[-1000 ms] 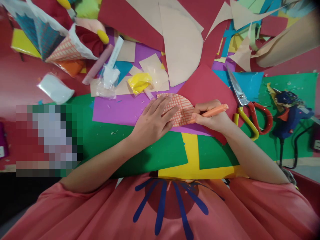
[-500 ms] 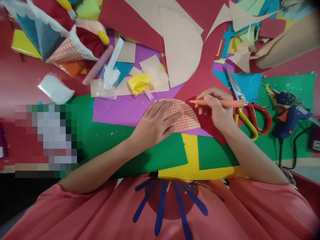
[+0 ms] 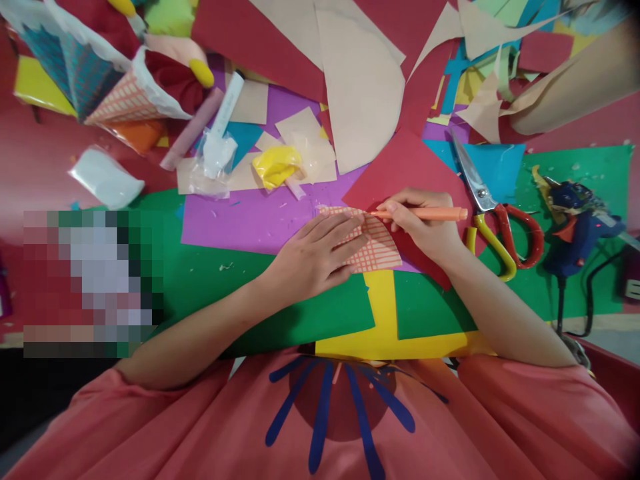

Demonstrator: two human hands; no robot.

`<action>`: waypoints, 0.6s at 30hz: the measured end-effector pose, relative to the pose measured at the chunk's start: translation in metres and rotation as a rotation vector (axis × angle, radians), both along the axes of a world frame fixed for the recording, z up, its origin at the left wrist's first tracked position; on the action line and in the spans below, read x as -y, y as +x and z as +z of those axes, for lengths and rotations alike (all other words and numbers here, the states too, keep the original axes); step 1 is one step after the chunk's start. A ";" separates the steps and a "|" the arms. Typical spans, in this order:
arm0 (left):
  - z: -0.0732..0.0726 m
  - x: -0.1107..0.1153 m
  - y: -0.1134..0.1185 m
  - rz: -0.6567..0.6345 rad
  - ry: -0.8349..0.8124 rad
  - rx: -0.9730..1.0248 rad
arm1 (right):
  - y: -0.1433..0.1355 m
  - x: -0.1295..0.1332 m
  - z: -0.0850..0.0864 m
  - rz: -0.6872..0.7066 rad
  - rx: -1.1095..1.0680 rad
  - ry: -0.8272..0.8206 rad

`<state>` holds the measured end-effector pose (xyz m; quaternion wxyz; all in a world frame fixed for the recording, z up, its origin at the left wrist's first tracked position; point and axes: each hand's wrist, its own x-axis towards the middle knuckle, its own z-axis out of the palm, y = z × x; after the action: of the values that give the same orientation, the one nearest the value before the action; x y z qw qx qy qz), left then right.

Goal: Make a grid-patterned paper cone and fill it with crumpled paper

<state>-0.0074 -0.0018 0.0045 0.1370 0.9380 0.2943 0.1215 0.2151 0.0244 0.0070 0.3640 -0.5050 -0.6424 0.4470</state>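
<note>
My left hand [image 3: 320,253] lies flat, fingers stretched, on a beige paper piece [image 3: 377,247] with a curved edge and an orange grid drawn on it. Part of that paper is hidden under my fingers. In my right hand [image 3: 423,223] an orange marker [image 3: 440,213] is pinched, its tip at the paper's upper edge close to my left fingertips. Beneath the gridded piece lie purple [image 3: 230,223] and red [image 3: 405,163] sheets. Scissors [image 3: 483,197] with one yellow and one red handle rest open just right of my right hand.
A blue glue gun [image 3: 575,233] with a cord lies at the right. Paper cones [image 3: 125,93] stand at upper left, near a white marker [image 3: 230,103], a yellow packet [image 3: 277,167] and a white packet [image 3: 106,177]. A large beige cut-out [image 3: 363,93] and scraps spread across the back.
My right hand has moved the marker left and slightly down, toward my left fingers. The gridded paper and my left hand have shifted slightly downward.
</note>
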 end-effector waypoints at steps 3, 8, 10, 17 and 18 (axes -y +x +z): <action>0.000 0.000 0.000 0.007 -0.025 -0.009 | 0.000 0.000 0.000 0.003 0.018 0.014; 0.000 0.000 -0.001 0.015 -0.049 -0.010 | -0.001 -0.001 0.002 0.015 0.053 0.016; 0.000 -0.001 -0.001 0.012 -0.046 0.000 | -0.001 -0.001 0.002 0.010 0.062 0.004; -0.001 -0.001 -0.001 0.003 -0.022 0.004 | -0.003 -0.003 0.007 0.006 0.075 -0.053; -0.001 0.000 -0.001 0.003 -0.016 0.003 | -0.002 -0.003 0.007 0.010 0.069 -0.066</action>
<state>-0.0084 -0.0013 0.0040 0.1448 0.9363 0.2964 0.1206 0.2126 0.0272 0.0142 0.3227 -0.5284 -0.6421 0.4522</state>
